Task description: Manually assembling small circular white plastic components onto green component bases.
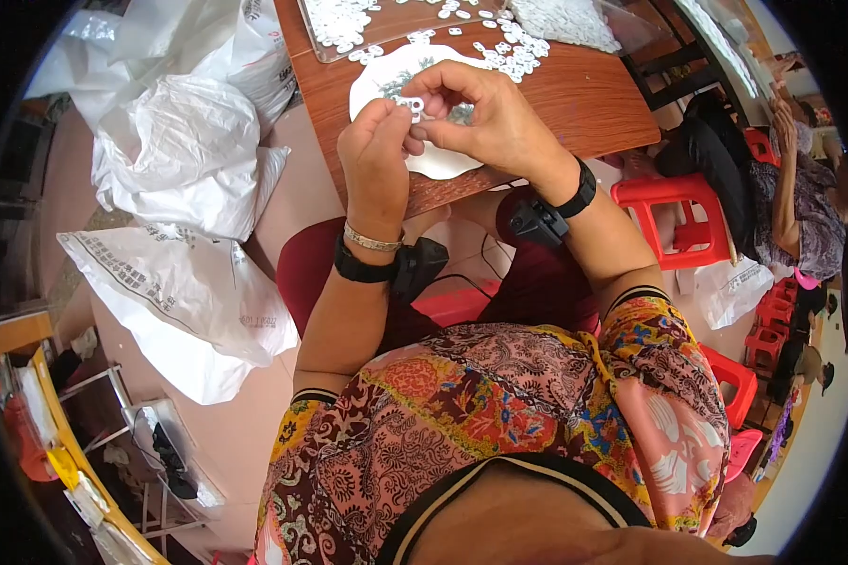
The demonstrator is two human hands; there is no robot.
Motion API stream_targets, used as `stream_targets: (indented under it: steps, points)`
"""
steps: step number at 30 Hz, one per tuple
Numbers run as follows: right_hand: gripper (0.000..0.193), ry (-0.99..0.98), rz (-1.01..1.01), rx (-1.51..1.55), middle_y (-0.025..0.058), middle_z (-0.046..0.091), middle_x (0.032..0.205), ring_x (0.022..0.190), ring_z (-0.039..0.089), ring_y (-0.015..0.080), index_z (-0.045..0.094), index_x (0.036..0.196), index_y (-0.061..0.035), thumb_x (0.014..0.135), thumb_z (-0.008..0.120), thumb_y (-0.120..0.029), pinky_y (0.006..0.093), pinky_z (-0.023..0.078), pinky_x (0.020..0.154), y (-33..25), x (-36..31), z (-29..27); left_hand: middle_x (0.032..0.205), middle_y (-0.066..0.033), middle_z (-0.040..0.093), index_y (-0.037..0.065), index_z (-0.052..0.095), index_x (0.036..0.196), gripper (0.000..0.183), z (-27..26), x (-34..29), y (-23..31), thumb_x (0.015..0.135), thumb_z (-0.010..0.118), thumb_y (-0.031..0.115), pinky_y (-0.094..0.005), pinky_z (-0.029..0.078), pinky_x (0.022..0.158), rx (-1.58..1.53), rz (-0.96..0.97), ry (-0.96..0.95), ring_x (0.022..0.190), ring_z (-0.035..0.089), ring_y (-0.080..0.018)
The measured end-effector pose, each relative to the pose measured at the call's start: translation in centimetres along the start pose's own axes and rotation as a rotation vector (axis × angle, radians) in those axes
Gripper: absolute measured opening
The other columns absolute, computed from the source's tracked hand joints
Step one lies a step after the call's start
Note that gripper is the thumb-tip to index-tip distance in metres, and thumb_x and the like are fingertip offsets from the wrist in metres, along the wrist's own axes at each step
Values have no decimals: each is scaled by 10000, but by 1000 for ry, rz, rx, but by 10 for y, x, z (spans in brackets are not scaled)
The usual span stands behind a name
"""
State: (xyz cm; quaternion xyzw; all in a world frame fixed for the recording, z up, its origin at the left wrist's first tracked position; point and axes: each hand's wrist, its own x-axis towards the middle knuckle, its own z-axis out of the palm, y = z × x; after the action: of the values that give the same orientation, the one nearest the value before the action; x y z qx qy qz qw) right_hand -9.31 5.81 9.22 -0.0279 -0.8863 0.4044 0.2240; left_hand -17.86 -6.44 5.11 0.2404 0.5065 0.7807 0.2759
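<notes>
Both hands meet over a white plate [443, 168] near the table's front edge. Between their fingertips is a small white plastic piece with holes [416, 109]. My left hand [375, 160] pinches its left side with thumb and fingers. The curled fingers of my right hand [499, 118] close on it from the right; whether they also hold some smaller part cannot be seen. Small grey metal-looking bits [396, 83] lie on the plate, partly hidden behind the hands. Similar white plastic pieces [516, 55] are scattered just beyond the plate.
At the far left of the wooden table [594, 108] is a clear tray [334, 55] of white pieces; a full clear bag [565, 21] lies at the far right. White sacks [179, 151] fill the floor on the left. A red stool [674, 193] and another person [796, 202] are on the right.
</notes>
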Motion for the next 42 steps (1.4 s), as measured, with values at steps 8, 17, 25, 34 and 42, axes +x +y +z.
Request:
stream_targets:
  steps: [8,17,25,34,42]
  points:
    - [322,113,-276,-372,90,607,800,691,588,202,646,1032,-49,719,709,-91,294,492,642,-1,0,7,634,-34,565,-42,586,754,253,0,0,-3,880,504,161,-237,390,550,105,44,-9,594,501,-86]
    - [211,89,-240,-322,104,653,760,692,636,260,658,984,-49,778,654,-91,330,505,624,1,-1,9,633,-27,571,-32,613,780,252,0,0,-3,885,489,162,-223,388,560,80,46,-7,587,514,-75]
    - [134,83,-259,-349,105,641,710,658,638,268,657,894,-43,773,662,-102,328,509,590,-3,-2,13,626,-32,556,-36,597,758,255,-3,-3,-8,886,480,151,-219,383,549,58,100,-4,573,498,-82]
    - [237,355,51,-528,98,686,801,719,643,151,688,976,-59,826,673,-242,281,496,657,-16,33,-67,664,-28,574,-39,611,878,222,-7,-4,10,888,469,132,-205,355,609,84,137,58,638,485,-76]
    - [279,711,-46,-549,195,669,890,817,661,302,661,977,10,813,640,-214,366,502,715,20,83,-152,679,-34,585,-36,610,913,237,-22,5,16,888,478,160,-207,356,600,30,173,128,629,488,-78]
